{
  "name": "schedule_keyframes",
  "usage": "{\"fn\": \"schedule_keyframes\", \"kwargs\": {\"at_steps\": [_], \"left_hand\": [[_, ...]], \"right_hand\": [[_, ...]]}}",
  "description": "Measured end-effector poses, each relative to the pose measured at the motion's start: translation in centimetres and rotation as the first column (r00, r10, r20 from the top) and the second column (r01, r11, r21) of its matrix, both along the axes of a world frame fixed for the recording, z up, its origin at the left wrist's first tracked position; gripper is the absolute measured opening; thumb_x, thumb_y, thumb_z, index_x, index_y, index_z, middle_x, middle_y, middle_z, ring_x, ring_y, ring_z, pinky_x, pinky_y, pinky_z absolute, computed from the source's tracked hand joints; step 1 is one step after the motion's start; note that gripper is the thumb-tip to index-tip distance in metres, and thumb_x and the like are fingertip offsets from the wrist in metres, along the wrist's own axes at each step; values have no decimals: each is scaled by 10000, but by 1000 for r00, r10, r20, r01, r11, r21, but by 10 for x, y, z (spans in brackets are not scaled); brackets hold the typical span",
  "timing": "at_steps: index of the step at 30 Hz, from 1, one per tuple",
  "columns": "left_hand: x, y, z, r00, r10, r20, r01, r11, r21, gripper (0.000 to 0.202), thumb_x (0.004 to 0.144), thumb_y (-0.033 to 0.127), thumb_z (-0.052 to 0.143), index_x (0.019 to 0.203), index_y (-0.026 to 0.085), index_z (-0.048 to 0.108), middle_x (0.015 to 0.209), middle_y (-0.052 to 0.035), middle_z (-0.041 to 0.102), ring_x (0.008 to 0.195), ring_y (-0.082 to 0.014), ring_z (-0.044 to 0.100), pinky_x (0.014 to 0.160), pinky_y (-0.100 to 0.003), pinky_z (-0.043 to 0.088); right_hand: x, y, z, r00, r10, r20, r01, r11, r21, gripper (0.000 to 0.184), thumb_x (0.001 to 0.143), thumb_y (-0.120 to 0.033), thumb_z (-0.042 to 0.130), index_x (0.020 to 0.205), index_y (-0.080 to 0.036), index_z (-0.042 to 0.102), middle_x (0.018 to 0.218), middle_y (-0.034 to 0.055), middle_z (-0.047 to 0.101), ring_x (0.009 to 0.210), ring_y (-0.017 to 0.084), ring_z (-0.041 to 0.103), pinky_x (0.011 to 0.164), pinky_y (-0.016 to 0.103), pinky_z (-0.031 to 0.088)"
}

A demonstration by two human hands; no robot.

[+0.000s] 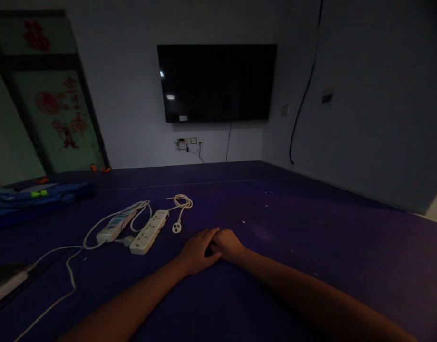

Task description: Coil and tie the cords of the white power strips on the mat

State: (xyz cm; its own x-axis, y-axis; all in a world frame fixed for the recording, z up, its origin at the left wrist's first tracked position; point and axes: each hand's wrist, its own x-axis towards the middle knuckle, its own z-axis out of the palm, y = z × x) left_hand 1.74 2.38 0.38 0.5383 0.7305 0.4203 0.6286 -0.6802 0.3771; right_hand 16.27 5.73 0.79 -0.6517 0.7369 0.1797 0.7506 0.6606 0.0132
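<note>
My left hand (197, 252) and my right hand (228, 244) meet over the purple surface (218, 313). The thumb and fingers of the left hand are apart, with the tips touching the right hand. My right hand is curled closed, its fingertips partly hidden, and nothing shows in it. Left of my hands lies a white power strip (150, 232). Its cord (184, 203) is looped behind it and ends in a round white plug (176, 228). A second power strip (116, 225) with blue markings lies further left, with a white cable around it.
A dark television (218, 83) hangs on the far wall above several wall sockets (189, 141). Blue cloth (36, 195) lies at the left edge. A white bar-shaped thing (9, 285) with a cable is at the lower left. A black cable (304, 95) hangs on the right wall.
</note>
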Motion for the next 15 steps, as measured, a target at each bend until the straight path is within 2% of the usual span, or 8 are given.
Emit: {"fn": "schedule_keyframes", "kwargs": {"at_steps": [15], "left_hand": [[0,0,1,1000,-3,1,3,1000,-17,604,749,354,543,1295,214,324,1263,-88,476,1148,-225,444,976,-392,351]], "right_hand": [[1,1,-1,1000,15,2,-15,1000,1,247,771,-201,461,940,-150,634,889,81,662,767,181,614,609,230,386]]}}
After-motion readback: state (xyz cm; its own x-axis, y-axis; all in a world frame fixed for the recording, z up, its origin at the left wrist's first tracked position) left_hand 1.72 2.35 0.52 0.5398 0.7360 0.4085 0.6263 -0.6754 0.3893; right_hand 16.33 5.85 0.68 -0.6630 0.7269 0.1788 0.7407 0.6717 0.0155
